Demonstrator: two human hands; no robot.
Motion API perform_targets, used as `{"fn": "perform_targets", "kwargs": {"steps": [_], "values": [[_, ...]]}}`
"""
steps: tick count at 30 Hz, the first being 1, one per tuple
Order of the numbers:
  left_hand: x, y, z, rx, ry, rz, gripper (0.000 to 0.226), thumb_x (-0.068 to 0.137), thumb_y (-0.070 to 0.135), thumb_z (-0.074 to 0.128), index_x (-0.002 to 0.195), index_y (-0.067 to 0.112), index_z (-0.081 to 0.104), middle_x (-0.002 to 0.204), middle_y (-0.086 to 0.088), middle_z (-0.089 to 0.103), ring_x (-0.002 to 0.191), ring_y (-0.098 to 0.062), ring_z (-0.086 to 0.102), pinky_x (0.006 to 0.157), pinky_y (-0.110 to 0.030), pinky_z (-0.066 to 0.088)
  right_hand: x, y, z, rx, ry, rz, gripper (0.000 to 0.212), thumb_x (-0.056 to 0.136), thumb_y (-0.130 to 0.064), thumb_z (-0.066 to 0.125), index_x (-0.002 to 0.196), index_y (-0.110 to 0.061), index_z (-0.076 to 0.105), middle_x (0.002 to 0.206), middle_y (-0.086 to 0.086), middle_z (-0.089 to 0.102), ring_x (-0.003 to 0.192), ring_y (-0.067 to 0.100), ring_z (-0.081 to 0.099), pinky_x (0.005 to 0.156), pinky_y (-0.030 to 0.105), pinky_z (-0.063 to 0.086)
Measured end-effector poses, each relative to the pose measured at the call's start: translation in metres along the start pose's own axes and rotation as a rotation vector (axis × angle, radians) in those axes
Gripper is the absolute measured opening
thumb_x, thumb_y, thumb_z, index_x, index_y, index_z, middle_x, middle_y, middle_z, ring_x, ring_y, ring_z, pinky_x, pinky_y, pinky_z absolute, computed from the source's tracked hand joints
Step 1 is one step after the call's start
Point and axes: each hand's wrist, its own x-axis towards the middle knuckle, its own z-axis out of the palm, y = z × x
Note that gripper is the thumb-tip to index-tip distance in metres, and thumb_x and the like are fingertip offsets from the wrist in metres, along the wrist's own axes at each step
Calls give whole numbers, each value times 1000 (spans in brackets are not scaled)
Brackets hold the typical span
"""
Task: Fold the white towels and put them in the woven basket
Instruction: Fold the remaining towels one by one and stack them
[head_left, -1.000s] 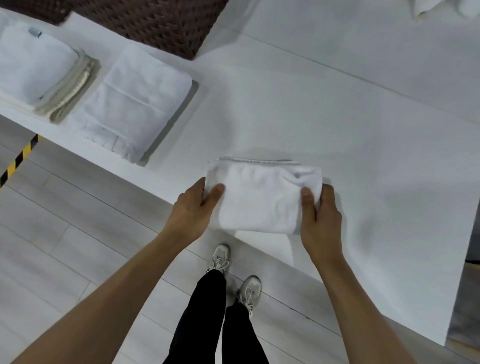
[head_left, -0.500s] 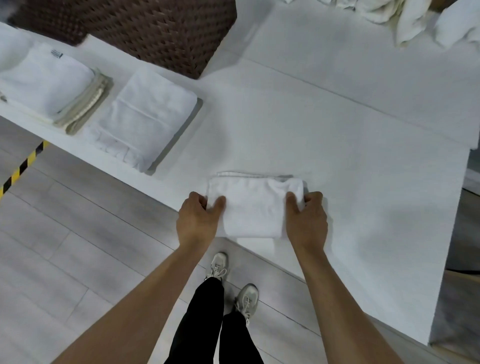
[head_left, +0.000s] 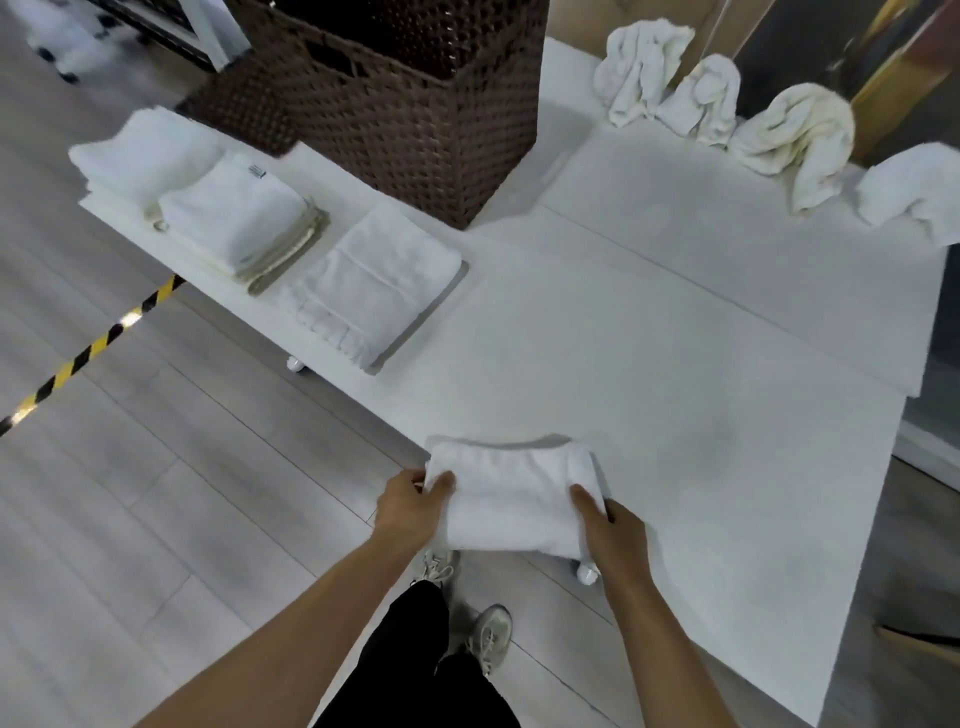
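Head view here, looking down at a folded white towel (head_left: 511, 499) held between both hands right at the near edge of the white table (head_left: 675, 364). The left hand (head_left: 410, 506) grips the towel's left end, thumb on top and fingers curled underneath. The right hand (head_left: 615, 530) pinches the right end the same way, thumb lying on the top surface. So the towel sits between the two hands, its front part sticking out past the table edge over the floor. Can't really tell if the back part is touching the table or lifted slightly.

The woven basket (head_left: 415, 104) is dark brown and stands well apart from the hands, at the far left part of the table. Just left of it are two stacks of folded towels, one closer (head_left: 379, 283) and one further left (head_left: 234, 213). Along the far right edge there's a row of crumpled towels (head_left: 727, 109), not folded. Below, black trousers and light sneakers on a grey plank floor, plus a yellow-black striped tape (head_left: 88, 353) off to the left.
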Motion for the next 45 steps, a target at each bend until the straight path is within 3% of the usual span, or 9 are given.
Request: {"fn": "perform_targets", "kwargs": {"steps": [5, 11, 21, 27, 31, 34, 37, 42, 45], "values": [[-17, 7, -35, -111, -22, 51, 23, 93, 38, 66, 106, 19, 60, 94, -1, 70, 81, -16, 67, 64, -29, 51, -20, -35, 12, 29, -10, -73, 29, 96, -40, 65, 105, -13, 68, 100, 3, 69, 89, 16, 63, 70, 31, 48], [-11, 28, -92, -256, 9, 64, 19, 93, 32, 67, 100, 15, 62, 90, -5, 71, 78, -17, 67, 66, -28, 49, -14, -103, 42, -43, -90, -178, 25, 95, -37, 67, 99, -12, 69, 98, 5, 70, 88, 20, 64, 69, 31, 47], [69, 73, -171, -337, 50, 11, 39, 76, 40, 69, 94, 5, 63, 81, -8, 68, 70, -19, 61, 66, -37, 51, 28, -247, 123, -210, -234, -302, 9, 96, -29, 63, 104, -25, 67, 99, -6, 69, 91, 14, 64, 70, 30, 48], [120, 90, -188, -342, 84, -14, 29, 90, 35, 69, 95, 7, 62, 91, -15, 71, 84, -33, 68, 79, -52, 56, 67, -305, 169, -278, -225, -460, 13, 93, -27, 68, 106, -24, 70, 98, -7, 70, 97, 21, 66, 84, 35, 51], [143, 102, -188, -361, 127, -17, 31, 96, 35, 64, 93, 5, 57, 79, -6, 64, 71, -22, 60, 80, -51, 55, 99, -336, 199, -331, -244, -543, 29, 92, -32, 70, 118, -20, 69, 104, -8, 69, 102, 18, 65, 88, 32, 50], [159, 111, -186, -347, 161, -31, 32, 98, 39, 60, 83, 12, 52, 76, -4, 59, 72, -23, 59, 79, -50, 55, 124, -353, 217, -387, -273, -584, 33, 94, -35, 69, 123, -19, 68, 110, -4, 68, 109, 22, 63, 89, 30, 47], [178, 116, -180, -317, 158, -71, 36, 99, 44, 57, 81, 12, 53, 77, -9, 63, 74, -30, 63, 73, -45, 54, 148, -364, 229, -524, -239, -700, 40, 98, -41, 63, 132, -19, 64, 124, 5, 69, 117, 29, 60, 101, 40, 47], [196, 118, -169, -149, 208, -179, 40, 95, 54, 56, 90, 15, 58, 84, -4, 67, 73, -22, 62, 65, -35, 49, 184, -358, 249, -858, -106, -938, 33, 104, -40, 51, 123, -14, 59, 107, 17, 73, 100, 41, 65, 91, 46, 45], [193, 117, -166, 22, 417, -25, 37, 92, 51, 62, 106, 19, 52, 102, 4, 59, 90, -22, 55, 77, -37, 49, 196, -350, 260, -977, -7, -994, 33, 105, -41, 45, 120, -13, 56, 101, 17, 73, 95, 39, 66, 85, 45, 42]]}}
